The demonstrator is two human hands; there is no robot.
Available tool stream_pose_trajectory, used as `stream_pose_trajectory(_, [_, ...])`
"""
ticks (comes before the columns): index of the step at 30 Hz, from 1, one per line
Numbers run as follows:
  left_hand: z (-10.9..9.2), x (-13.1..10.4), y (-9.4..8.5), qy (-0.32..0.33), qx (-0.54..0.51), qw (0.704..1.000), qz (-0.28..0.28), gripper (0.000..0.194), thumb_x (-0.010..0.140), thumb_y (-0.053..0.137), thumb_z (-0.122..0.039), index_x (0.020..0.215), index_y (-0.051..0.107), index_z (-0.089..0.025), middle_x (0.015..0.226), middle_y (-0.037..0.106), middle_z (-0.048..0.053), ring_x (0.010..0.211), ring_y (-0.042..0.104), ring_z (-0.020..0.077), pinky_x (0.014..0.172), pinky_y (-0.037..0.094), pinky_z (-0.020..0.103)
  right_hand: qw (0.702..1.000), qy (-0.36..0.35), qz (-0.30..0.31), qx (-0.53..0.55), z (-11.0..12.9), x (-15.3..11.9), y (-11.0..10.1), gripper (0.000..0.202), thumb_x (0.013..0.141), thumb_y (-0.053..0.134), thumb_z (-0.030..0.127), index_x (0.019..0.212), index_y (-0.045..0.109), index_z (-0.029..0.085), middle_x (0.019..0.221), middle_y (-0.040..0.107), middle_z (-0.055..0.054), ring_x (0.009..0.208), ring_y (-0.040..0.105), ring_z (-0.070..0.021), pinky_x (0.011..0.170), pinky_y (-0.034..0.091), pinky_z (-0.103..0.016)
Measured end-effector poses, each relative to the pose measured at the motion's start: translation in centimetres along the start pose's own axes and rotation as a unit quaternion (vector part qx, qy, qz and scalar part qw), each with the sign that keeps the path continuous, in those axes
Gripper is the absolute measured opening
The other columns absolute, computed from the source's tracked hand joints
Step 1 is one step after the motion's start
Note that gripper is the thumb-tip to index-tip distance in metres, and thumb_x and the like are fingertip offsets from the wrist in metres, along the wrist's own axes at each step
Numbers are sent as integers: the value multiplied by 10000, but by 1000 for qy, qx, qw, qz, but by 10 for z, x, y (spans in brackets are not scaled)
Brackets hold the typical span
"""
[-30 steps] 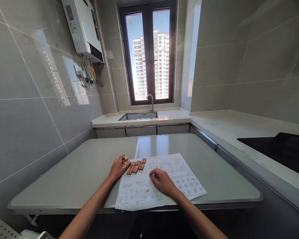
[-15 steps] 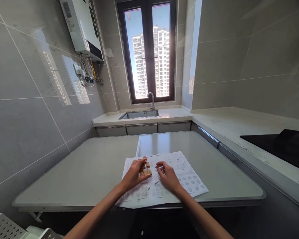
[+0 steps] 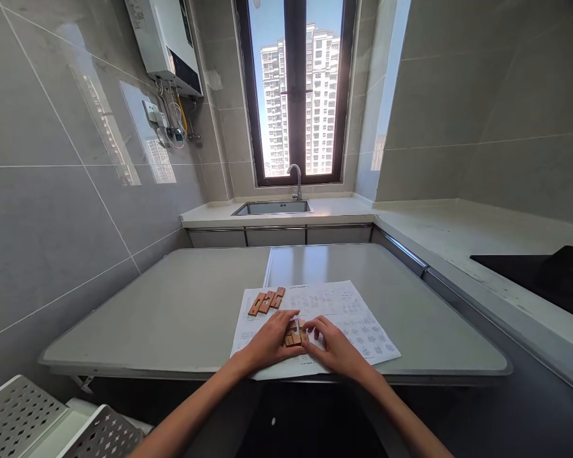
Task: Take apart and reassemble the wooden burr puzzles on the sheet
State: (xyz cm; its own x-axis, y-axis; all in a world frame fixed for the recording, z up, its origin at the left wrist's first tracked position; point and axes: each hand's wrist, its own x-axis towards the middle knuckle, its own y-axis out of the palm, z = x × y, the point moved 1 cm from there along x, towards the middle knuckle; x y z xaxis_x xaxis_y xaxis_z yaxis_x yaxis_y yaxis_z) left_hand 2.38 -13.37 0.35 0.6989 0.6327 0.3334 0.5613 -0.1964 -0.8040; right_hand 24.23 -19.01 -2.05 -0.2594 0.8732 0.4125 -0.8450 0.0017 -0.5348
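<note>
A small cluster of notched wooden puzzle pieces [image 3: 293, 337] lies between my hands over a printed paper sheet [image 3: 363, 324]. Curved round the left side of the cluster, my left hand [image 3: 270, 338] grips it, thumb along the near edge and fingers across the far edge. My right hand [image 3: 337, 346] pinches the cluster's right side with thumb and fingertips, which partly hide the pieces there. Beyond my left hand, three more notched wooden pieces [image 3: 267, 302] lie side by side on the sheet's far left part.
The sheet lies on a pale folding table [image 3: 172, 318] with a seam down its middle. Behind it are a counter with a sink [image 3: 272, 208] and a faucet [image 3: 296, 181]. A black cooktop [image 3: 530, 273] sits at right; perforated plastic baskets [image 3: 23, 413] stand at lower left.
My left hand has shifted right with the cluster, uncovering the three pieces beyond it. My right hand, apart from the cluster before, now grips its right side. The camera view has tilted down.
</note>
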Motion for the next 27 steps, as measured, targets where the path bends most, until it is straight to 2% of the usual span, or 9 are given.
stream_pose_trajectory(3, [5, -5, -6, -4, 35, 999, -21, 858, 749, 863, -620, 1445, 525, -249, 1432, 565, 159, 1374, 517, 377, 1176, 434, 576, 1000, 7, 12, -19, 1, -2, 0, 241, 921, 694, 297, 1155, 674, 247, 1088, 652, -54, 911, 643, -215, 863, 528, -356])
stream_pose_trajectory(7, [11, -12, -12, -10, 41, 999, -25, 667, 734, 888, -586, 1261, 645, -258, 1326, 602, 137, 1295, 566, 361, 1133, 472, 566, 999, 17, 9, -29, -1, -2, 0, 172, 923, 716, 358, 1052, 706, 246, 1059, 672, -59, 876, 647, -224, 840, 527, -363])
stream_pose_trajectory(12, [5, -19, -17, -11, 11, 999, -38, 697, 776, 886, -499, 1369, 584, -292, 1409, 569, 123, 1375, 528, 345, 1173, 452, 529, 999, 20, -17, -30, 0, -2, -1, 177, 958, 676, 410, 1005, 717, 244, 986, 701, -59, 807, 638, -219, 766, 519, -355])
stream_pose_trajectory(17, [-1, -23, -18, -35, -48, 998, -30, 743, 838, 848, -413, 1478, 479, -330, 1448, 595, 86, 1335, 589, 306, 1156, 475, 470, 998, 31, -57, 13, -1, -2, -4, 213, 974, 642, 442, 1049, 666, 245, 900, 729, -41, 752, 667, -219, 681, 516, -330])
stream_pose_trajectory(19, [-2, -24, -18, -59, -58, 996, -40, 751, 809, 869, -408, 1449, 485, -322, 1408, 626, 76, 1263, 633, 301, 1102, 512, 463, 996, 47, -77, 28, -3, -3, -4, 235, 979, 624, 448, 1085, 639, 238, 856, 730, -35, 743, 674, -223, 681, 519, -331])
stream_pose_trajectory(22, [-2, -24, -16, -77, -67, 993, -58, 710, 767, 897, -404, 1365, 526, -302, 1337, 656, 62, 1181, 662, 287, 1031, 544, 445, 990, 60, -99, 80, -6, -3, -2, 258, 1013, 565, 459, 1113, 600, 223, 935, 755, -64, 818, 694, -229, 773, 543, -353])
stream_pose_trajectory(27, [-5, -21, -12, -83, -75, 991, -80, 681, 773, 885, -422, 1335, 523, -291, 1336, 656, 68, 1143, 669, 284, 1011, 544, 452, 977, 63, -82, 187, -10, 1, 6, 360, 1048, 467, 526, 1181, 576, 209, 993, 732, -85, 762, 649, -203, 797, 559, -376])
